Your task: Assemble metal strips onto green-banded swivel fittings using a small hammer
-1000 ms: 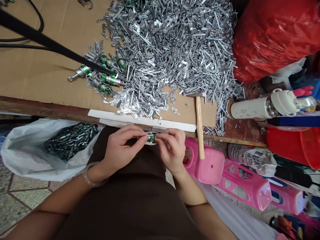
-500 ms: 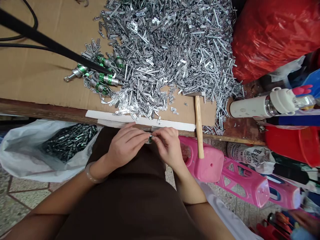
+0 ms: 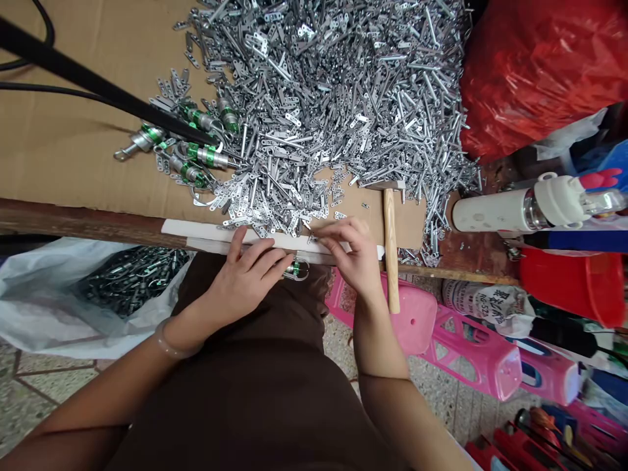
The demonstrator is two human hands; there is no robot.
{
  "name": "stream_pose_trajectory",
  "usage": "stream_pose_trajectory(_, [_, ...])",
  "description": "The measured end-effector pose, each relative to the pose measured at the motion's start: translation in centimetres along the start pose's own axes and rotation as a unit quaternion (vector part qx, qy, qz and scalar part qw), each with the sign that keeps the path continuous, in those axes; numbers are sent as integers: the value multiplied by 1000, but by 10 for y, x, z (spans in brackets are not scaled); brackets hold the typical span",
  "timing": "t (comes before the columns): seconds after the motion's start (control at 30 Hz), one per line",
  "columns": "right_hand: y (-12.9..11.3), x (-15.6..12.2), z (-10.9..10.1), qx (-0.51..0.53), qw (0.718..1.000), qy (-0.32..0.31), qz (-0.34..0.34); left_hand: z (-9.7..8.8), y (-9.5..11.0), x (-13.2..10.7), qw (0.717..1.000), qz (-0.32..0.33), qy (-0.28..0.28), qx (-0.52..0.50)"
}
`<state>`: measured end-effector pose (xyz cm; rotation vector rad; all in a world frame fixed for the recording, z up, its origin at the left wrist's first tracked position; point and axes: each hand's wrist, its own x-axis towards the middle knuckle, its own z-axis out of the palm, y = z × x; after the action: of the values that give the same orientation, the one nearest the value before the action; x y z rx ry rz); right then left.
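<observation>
My left hand (image 3: 252, 275) is at the table's front edge, its fingers closed over a small green and silver metal piece with a wire ring (image 3: 298, 269). Most of that piece is hidden under the fingers; the ring sticks out to the right. My right hand (image 3: 350, 252) reaches over the edge, thumb and index finger pinched at a small holed metal plate (image 3: 312, 239) on the white strip (image 3: 196, 230). Beyond both hands spreads a large heap of loose silver plates and pins (image 3: 333, 98). Several green and silver cylindrical assemblies (image 3: 210, 156) lie at its left.
A hammer (image 3: 391, 248) lies with its handle overhanging the edge. A white bottle (image 3: 495, 210) and a red bag (image 3: 540, 72) are at the right. A white sack of dark and green parts (image 3: 29, 294) is below left; pink stools (image 3: 412, 320) stand below right. A black arm (image 3: 98, 82) crosses the left.
My right hand has left the green and silver piece and moved up and right to the small plate at the edge. My left hand keeps the piece, whose ring now shows.
</observation>
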<state>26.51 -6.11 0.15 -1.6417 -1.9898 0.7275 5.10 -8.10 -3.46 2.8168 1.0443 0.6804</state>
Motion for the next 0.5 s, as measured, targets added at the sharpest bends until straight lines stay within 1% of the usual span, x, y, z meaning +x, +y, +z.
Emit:
stream_pose_trajectory(0.07, [2, 10, -3, -45, 996, -54, -54, -1, 1, 1, 1000, -9, -11, -5])
stream_pose_trajectory(0.1, [3, 13, -3, -63, 992, -85, -65, -1, 1, 2, 1000, -15, -12, -7])
stream_pose_trajectory(0.13, [4, 14, -2, -77, 989, -108, -66, -1, 2, 2, 1000, -21, -12, -9])
stream_pose_trajectory(0.17, [4, 14, -1, -85, 988, -118, -58, -1, 2, 2, 1000, -27, -10, -13])
stream_pose_trajectory(0.2, [5, 12, 0, -86, 989, -111, -43, 0, 3, 3, 999, -33, -7, -18])
stream_pose_trajectory(0.23, [5, 9, 1, -80, 992, -91, -26, 0, 3, 3, 999, -41, -5, -28])
stream_pose_trajectory(0.3, [4, 1, 1, -52, 998, -20, 9, 0, 3, 3, 997, -56, 1, -57])
stream_pose_trajectory(0.37, [0, -7, 0, -18, 998, 49, 43, -1, 3, 2, 993, -66, 23, -93])
stream_pose_trajectory(0.43, [-5, -12, -1, -8, 993, 96, 70, -1, 2, 2, 989, -70, 52, -118])
stream_pose_trajectory(0.5, [-13, -14, 0, -14, 990, 123, 71, -1, 1, 1, 986, -68, 74, -131])
